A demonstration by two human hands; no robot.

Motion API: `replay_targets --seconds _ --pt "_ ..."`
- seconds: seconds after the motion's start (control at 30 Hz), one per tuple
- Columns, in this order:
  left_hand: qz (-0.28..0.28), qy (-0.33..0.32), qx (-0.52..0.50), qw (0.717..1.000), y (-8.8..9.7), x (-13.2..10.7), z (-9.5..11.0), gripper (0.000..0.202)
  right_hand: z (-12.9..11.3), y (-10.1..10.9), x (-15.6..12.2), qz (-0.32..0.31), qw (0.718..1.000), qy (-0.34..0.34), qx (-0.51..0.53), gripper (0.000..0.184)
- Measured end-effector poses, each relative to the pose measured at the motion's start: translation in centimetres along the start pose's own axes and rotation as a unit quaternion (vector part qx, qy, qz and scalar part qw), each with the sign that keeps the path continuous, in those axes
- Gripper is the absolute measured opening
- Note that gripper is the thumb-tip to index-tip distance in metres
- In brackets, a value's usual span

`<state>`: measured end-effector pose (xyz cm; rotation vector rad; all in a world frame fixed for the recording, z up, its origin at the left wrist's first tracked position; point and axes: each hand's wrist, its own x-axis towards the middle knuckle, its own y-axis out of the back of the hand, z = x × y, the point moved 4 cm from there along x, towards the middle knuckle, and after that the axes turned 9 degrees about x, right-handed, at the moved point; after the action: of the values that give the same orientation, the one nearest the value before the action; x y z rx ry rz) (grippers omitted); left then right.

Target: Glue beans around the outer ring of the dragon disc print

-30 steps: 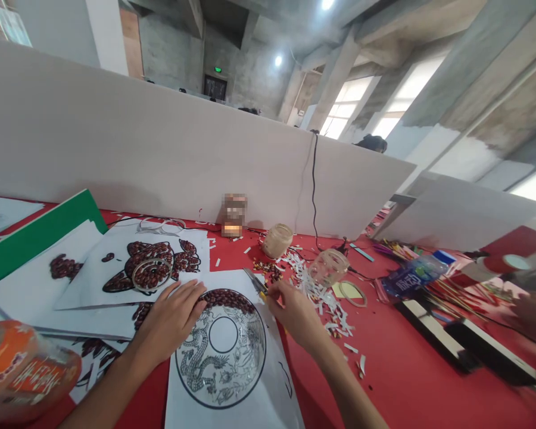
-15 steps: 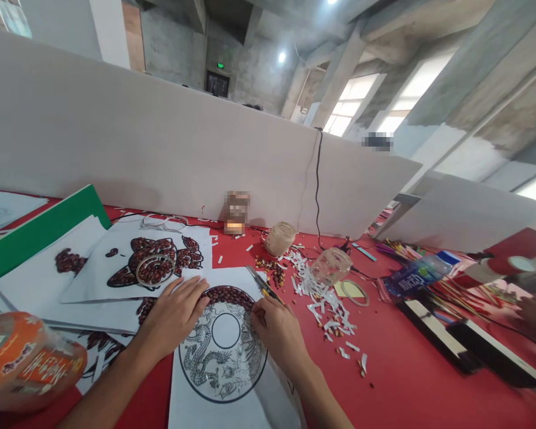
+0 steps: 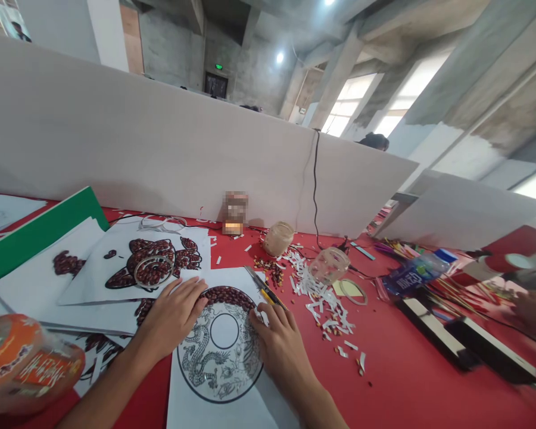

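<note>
A white sheet printed with a round dragon plate pattern lies in front of me on the red table. Dark red beans fill the top arc of the pattern's rim. My left hand rests flat on the sheet's left edge, fingers stretched toward the beans. My right hand lies on the pattern's right rim, fingers spread and pressed down, holding nothing that I can see. Scissors with a yellow handle lie just beyond my right fingertips.
Other bean-covered sheets and a green board lie to the left. White paper scraps, loose beans, two jars and a tape ring sit to the right. An orange packet is at the near left. A grey partition stands behind.
My right hand has come back from the scissors and bean pile onto the right rim of the plate pattern. My left hand has stayed in place.
</note>
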<state>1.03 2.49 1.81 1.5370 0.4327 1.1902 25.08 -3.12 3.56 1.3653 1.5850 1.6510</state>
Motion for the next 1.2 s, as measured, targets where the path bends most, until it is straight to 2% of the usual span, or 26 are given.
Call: replay_targets --seconds 0.1,0.23,0.4,0.53,0.63,0.93,1.2 --pt "0.000 0.000 0.005 1.000 -0.1 0.0 0.0 0.035 -0.8 -1.0 0.0 -0.018 0.999 -0.001 -0.033 0.035" --pt "-0.001 -0.001 0.008 1.000 -0.2 -0.1 0.0 0.035 -2.0 -1.6 0.3 -0.037 0.996 -0.053 -0.060 0.041" --pt "0.005 -0.001 0.008 1.000 -0.2 -0.1 0.0 0.035 -1.2 0.0 2.0 -0.050 0.994 -0.098 -0.021 0.019" --pt "0.005 0.001 0.004 1.000 -0.1 -0.1 0.0 0.036 0.7 1.7 3.7 -0.070 0.995 -0.056 0.047 0.016" --pt "0.010 0.002 -0.002 1.000 0.0 -0.1 0.0 0.036 1.1 2.1 4.7 -0.098 0.993 -0.020 0.065 0.015" --pt "-0.008 0.008 -0.004 1.000 0.2 0.1 0.0 0.036 1.0 2.1 6.6 -0.195 0.975 -0.032 0.104 0.016" --pt "-0.010 0.006 -0.004 1.000 0.3 0.1 0.1 0.035 1.6 1.6 5.7 -0.175 0.976 -0.027 0.126 0.023"
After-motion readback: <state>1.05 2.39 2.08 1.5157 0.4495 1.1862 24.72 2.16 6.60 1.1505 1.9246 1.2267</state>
